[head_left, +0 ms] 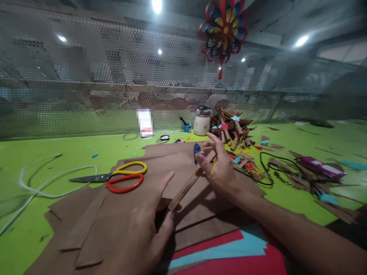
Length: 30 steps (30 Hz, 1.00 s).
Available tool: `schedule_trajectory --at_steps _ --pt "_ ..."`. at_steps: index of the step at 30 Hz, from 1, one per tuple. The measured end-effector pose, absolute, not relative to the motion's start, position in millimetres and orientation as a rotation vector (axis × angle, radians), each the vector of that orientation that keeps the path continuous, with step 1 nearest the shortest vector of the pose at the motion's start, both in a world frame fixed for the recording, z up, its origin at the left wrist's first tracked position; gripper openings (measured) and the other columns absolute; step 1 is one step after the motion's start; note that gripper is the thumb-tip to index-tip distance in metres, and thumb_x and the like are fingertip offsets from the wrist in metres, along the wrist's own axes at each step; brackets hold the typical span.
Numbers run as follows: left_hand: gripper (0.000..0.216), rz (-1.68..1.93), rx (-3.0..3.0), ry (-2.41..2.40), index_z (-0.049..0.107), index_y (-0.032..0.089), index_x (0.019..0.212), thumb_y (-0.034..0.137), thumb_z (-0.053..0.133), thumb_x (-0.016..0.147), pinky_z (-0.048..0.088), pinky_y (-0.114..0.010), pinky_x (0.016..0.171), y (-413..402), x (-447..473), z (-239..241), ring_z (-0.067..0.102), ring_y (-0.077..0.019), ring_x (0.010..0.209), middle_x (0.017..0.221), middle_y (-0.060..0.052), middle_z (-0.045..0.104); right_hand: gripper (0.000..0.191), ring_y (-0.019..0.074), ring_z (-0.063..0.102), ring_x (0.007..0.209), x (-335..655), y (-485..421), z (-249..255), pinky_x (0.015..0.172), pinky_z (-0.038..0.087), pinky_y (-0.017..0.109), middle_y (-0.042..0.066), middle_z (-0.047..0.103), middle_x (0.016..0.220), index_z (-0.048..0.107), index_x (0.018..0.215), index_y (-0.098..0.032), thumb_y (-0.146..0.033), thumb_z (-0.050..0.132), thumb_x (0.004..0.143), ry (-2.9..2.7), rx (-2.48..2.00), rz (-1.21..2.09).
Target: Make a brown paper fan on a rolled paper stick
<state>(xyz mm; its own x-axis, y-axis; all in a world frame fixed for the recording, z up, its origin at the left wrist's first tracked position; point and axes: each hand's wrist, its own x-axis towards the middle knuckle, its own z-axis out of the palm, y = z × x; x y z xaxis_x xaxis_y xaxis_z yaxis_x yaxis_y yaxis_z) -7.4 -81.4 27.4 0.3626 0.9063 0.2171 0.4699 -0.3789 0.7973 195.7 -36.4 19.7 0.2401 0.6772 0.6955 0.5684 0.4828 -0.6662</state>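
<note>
A narrow folded strip of brown paper [185, 190] slants between my two hands above the brown paper sheets [137, 214]. My left hand [146, 225] has its lower end at the thumb, with the index finger raised. My right hand [218, 164] is closed around the upper end, where a short yellow thread [213, 166] shows by the fingers. Just beyond those fingertips is a dark blue object [196, 150] that I cannot make out. Scissors [107, 177] with one yellow and one red handle lie on the paper to the left.
Red paper [229, 265] and light blue paper [220, 254] lie nearest me. At the back stand a white bottle [201, 124], a pile of brown paper rolls [229, 130] and a lit phone [145, 124]. A white cable [57, 194] curls left; a purple tool [321, 167] lies right.
</note>
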Motion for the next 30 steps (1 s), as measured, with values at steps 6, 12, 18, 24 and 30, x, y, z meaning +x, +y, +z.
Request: schedule_trajectory --at_steps 6,12,18,24,30 --pt "0.064 0.847 1.800 1.097 0.031 0.021 0.140 0.030 0.052 0.079 0.048 -0.026 0.071 -81.4 -8.1 28.6 0.065 -0.0189 0.077 0.082 -0.004 0.070 0.059 0.0163 0.054 0.074 197.7 -34.9 15.8 0.071 0.050 0.034 0.004 0.052 0.093 0.040 0.130 -0.028 -0.041 0.063 0.078 -1.435 -1.079 0.148" --pt "0.064 0.842 1.731 1.080 0.031 0.021 0.140 0.029 0.052 0.080 0.048 -0.027 0.071 -82.5 -8.1 33.0 0.065 -0.0186 0.075 0.081 -0.005 0.070 0.051 0.0160 0.057 0.074 207.5 -30.1 13.1 0.069 0.050 0.033 0.004 0.055 0.095 0.046 0.126 -0.029 -0.040 0.061 0.079 -1.420 -1.018 0.257" --pt "0.062 0.838 1.856 1.195 0.035 0.023 0.138 0.032 0.053 0.079 0.048 -0.027 0.075 -80.1 -10.8 30.4 0.064 -0.0192 0.077 0.084 -0.004 0.071 0.040 0.0158 0.062 0.073 212.2 -30.7 16.7 0.073 0.049 0.034 0.005 0.058 0.093 0.047 0.125 -0.025 -0.037 0.050 0.088 -1.477 -1.029 0.286" --pt "0.062 0.869 1.884 1.249 0.037 0.024 0.137 0.034 0.054 0.078 0.048 -0.027 0.073 -78.0 -12.3 27.8 0.064 -0.0205 0.077 0.084 -0.003 0.071 0.039 0.0187 0.059 0.086 217.9 -31.7 19.5 0.076 0.050 0.035 0.006 0.061 0.099 0.049 0.124 -0.024 -0.036 0.050 0.087 -1.390 -1.048 0.401" --pt "0.063 0.887 1.875 1.264 0.038 0.026 0.136 0.037 0.055 0.077 0.048 -0.027 0.071 -79.5 -12.6 29.2 0.063 -0.0202 0.070 0.079 -0.003 0.071 0.035 0.0202 0.057 0.092 219.4 -33.7 24.2 0.081 0.048 0.037 0.007 0.061 0.098 0.053 0.119 -0.024 -0.038 0.049 0.087 -1.321 -1.027 0.387"
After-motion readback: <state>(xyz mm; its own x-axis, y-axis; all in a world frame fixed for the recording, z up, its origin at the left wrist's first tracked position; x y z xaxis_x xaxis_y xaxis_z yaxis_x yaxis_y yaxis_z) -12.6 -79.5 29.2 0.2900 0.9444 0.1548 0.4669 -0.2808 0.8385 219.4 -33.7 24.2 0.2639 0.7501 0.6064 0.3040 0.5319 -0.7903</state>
